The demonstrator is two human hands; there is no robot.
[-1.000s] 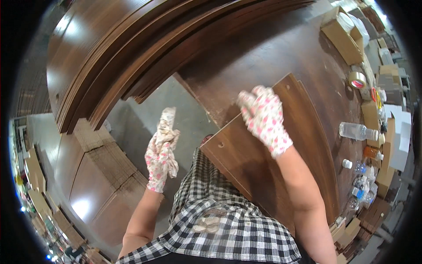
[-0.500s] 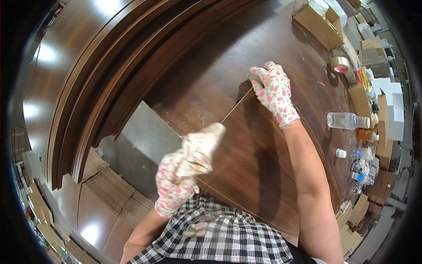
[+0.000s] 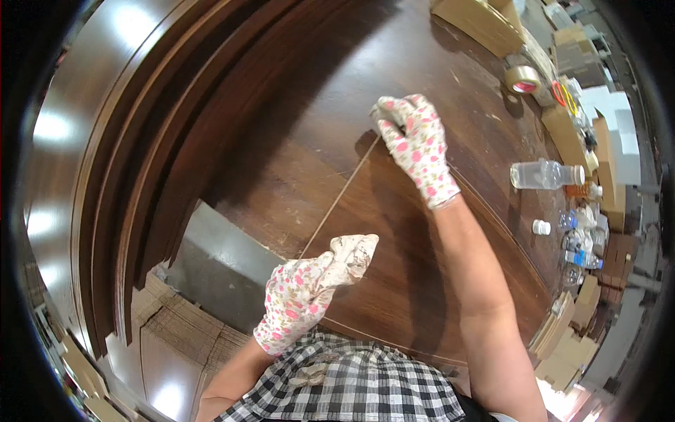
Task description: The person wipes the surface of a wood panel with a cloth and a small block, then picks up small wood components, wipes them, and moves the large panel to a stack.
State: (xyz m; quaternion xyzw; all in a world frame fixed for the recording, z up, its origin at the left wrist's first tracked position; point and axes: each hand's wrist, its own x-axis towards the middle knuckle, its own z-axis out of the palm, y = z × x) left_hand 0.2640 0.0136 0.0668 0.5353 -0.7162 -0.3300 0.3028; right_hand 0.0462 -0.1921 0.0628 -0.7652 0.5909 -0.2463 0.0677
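Note:
My left hand, in a white glove with a pink flower print, is closed around a stained white rag. The rag's loose end sticks out over the near left part of a brown wood-grain panel. At the panel's far left corner is my right hand, in a matching glove. Its fingers are curled in towards the thumb, and what they hold, if anything, is hidden. A shadow falls beside its fingertips. The panel lies on a larger dark brown wooden surface.
Dark curved-edge boards are stacked on the left, with flattened cardboard below. Along the right stand a tape roll, a clear bottle, a white cap, several small bottles and an open carton at the far end.
My left hand and the rag have moved right and nearer to me, and the rag is no longer blurred. The view has shifted a little; my right hand stays by the panel's far corner.

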